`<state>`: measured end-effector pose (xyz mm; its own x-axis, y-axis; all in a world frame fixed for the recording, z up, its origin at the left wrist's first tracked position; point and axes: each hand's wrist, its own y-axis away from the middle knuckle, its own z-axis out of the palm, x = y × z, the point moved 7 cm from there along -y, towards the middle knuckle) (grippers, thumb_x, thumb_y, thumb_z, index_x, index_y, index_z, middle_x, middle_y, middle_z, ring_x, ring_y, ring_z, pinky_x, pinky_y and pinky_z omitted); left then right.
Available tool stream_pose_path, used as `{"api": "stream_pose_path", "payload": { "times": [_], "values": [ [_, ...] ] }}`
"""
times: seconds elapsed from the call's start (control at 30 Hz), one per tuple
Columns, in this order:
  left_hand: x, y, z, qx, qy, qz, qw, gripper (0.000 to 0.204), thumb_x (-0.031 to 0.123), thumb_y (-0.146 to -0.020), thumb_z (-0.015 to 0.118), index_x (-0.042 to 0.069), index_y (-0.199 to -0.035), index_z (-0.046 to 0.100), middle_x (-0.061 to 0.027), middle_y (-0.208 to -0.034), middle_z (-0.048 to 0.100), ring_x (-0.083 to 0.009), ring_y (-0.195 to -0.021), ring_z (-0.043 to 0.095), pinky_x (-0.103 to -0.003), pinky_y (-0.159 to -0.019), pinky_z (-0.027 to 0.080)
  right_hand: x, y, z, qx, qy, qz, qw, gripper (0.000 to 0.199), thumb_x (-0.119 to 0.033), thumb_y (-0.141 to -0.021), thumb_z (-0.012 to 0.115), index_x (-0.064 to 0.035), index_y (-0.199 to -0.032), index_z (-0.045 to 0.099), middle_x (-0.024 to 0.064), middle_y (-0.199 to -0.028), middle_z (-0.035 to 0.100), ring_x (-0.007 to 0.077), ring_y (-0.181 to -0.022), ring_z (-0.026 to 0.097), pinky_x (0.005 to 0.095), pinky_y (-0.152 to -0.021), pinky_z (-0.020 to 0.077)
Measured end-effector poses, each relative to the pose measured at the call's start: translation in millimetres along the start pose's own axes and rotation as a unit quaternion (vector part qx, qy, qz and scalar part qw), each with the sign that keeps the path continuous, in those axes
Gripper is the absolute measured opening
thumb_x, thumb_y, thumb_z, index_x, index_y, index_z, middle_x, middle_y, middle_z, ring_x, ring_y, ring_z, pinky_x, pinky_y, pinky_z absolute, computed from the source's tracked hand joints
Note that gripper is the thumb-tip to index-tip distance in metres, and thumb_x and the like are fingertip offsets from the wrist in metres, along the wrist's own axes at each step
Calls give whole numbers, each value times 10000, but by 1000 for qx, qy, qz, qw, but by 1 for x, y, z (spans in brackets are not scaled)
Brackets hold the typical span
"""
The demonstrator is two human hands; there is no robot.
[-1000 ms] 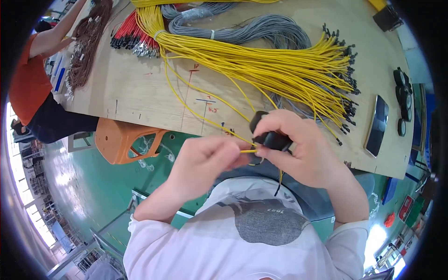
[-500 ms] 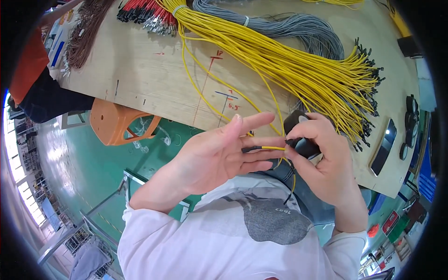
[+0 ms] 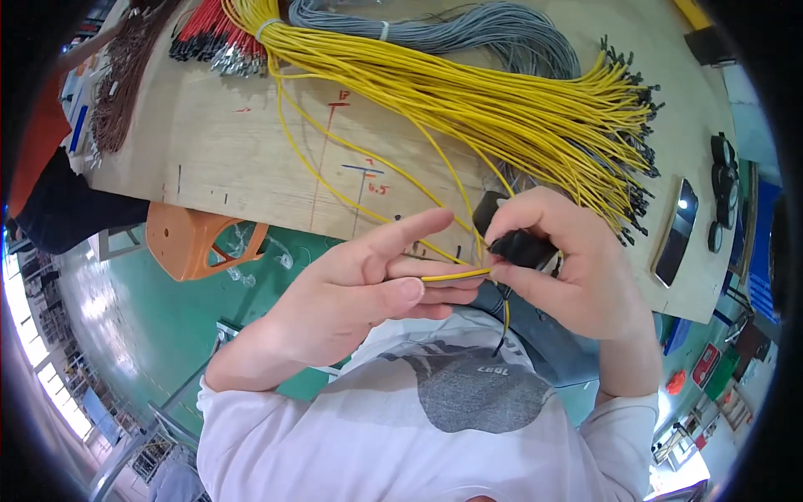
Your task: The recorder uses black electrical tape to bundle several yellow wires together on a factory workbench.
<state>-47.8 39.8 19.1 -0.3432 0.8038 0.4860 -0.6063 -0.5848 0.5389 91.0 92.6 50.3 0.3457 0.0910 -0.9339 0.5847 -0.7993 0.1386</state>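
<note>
My left hand [image 3: 360,280] is turned partly palm up, its thumb pressing the end of a yellow wire [image 3: 456,275] against the fingers while the index finger stretches out. The same wire runs across to my right hand [image 3: 577,259], whose thumb and fingers are closed round a black roll of tape [image 3: 525,248]. The wire meets black tape at the right fingertips, where the detail is partly hidden. Beyond both hands, a thick bundle of yellow wires [image 3: 452,88] with black ends lies on the wooden table [image 3: 251,151]. Several single yellow wires loop from it toward my hands.
Grey wires [image 3: 468,29], red wires [image 3: 205,29] and brown wires [image 3: 125,79] lie at the back. A phone [image 3: 676,234] and several black tape rolls [image 3: 723,184] are at the right. An orange stool [image 3: 180,243] stands left, near a person's dark-clothed leg [image 3: 71,205].
My left thumb has come down onto the wire's end, which lay loose across the open fingers before. The table scene has shifted slightly left and up in the view.
</note>
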Motion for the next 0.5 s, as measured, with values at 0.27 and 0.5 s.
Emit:
{"api": "stream_pose_path", "payload": {
  "times": [0.27,0.5],
  "values": [
    [0,0,3,35,16,-6,999,667,143,-840,555,37,-1372,168,-257,-1221,457,-340,-1113,491,-373,-916,410,1,2,2,-21,-11,0,1000,257,-24,-704,602,-86,-940,522,61,-852,565,261,-771,520,331,-703,394],
    [-3,0,6,30,-28,47,998,502,75,-830,541,21,-1290,347,-231,-1175,500,-320,-1077,517,-360,-886,421,-10,3,3,15,50,-38,998,255,35,-642,614,-66,-871,568,36,-796,569,183,-725,557,304,-759,402]
  ]
}}
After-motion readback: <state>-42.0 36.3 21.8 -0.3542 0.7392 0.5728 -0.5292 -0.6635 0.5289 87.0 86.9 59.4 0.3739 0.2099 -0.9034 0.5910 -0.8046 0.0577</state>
